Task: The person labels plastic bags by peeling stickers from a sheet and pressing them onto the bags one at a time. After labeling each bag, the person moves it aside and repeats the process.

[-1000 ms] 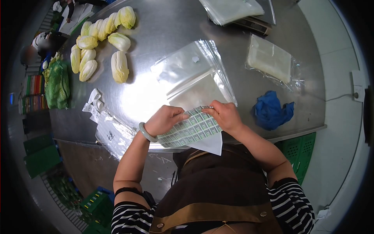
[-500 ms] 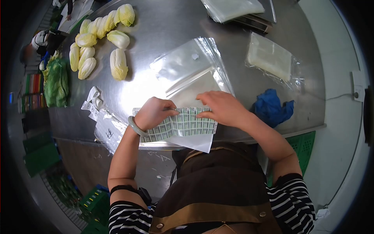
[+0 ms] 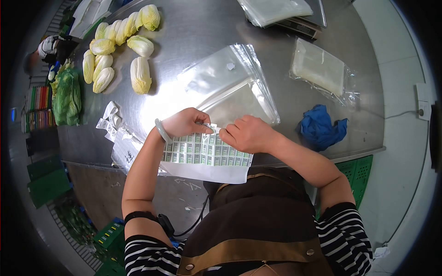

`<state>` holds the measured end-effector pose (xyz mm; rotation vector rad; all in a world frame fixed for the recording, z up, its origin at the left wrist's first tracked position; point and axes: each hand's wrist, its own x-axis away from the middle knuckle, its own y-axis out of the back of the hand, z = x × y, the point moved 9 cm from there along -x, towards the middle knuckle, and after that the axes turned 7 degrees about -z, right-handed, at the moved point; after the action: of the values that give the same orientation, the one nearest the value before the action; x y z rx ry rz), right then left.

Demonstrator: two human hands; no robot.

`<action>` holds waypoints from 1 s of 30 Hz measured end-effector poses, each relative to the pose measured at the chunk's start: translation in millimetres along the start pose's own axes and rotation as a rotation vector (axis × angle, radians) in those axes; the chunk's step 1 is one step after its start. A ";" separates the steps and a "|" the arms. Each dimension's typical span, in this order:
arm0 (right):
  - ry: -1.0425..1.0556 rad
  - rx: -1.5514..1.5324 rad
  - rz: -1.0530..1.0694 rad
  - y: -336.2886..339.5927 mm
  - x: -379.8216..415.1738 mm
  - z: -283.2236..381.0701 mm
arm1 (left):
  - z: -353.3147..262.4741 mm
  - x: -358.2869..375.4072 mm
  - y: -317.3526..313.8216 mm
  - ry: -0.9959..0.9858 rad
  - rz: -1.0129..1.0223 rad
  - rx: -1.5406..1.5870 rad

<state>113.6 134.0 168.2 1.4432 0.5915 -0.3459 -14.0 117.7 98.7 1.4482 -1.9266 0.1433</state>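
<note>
A sheet of small green-and-white printed stickers [image 3: 207,154] lies at the table's front edge, its blank white border hanging towards my apron. My left hand [image 3: 186,123], a bangle on its wrist, pinches the sheet's far edge between thumb and fingers. Close beside it, my right hand [image 3: 250,134] is closed, thumb and fingertips pinching the same edge; the exact bit between those fingertips is hidden. Just beyond both hands lies a stack of clear plastic bags [image 3: 230,87] with a small white scrap on top.
Several napa cabbages [image 3: 140,76] lie at the far left. A blue cloth [image 3: 322,128] and a wrapped pack of bags [image 3: 317,69] are on the right. More bags [image 3: 276,10] rest on a scale [image 3: 301,28]. A green mesh sack [image 3: 66,99] stands beyond the left edge.
My right hand has moved left and closed from a spread pose, meeting the left hand at the sheet's far edge. The sheet, bent before, now lies flatter.
</note>
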 end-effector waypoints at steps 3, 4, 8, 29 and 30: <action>-0.005 0.020 -0.072 -0.3 4.2 -1.4 | 9.6 -5.7 -4.6 0.033 0.033 0.024; -0.006 0.034 -0.066 -2.4 6.5 -1.7 | 10.7 -6.0 -6.1 0.033 0.033 0.037; -0.005 0.068 -0.114 0.8 6.8 -2.7 | 13.3 -6.5 -6.3 0.071 0.018 0.041; -1.362 -0.482 0.287 -136.6 180.1 -147.1 | 66.6 -28.0 -40.8 -0.306 -0.611 -0.230; -1.346 -0.409 0.337 -135.3 178.8 -149.6 | 55.8 -34.2 -57.4 -0.452 -0.618 -0.430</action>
<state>157.6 288.6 -48.1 0.6361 -0.6393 -0.7585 14.2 97.1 19.0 1.7822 -1.5900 -0.8907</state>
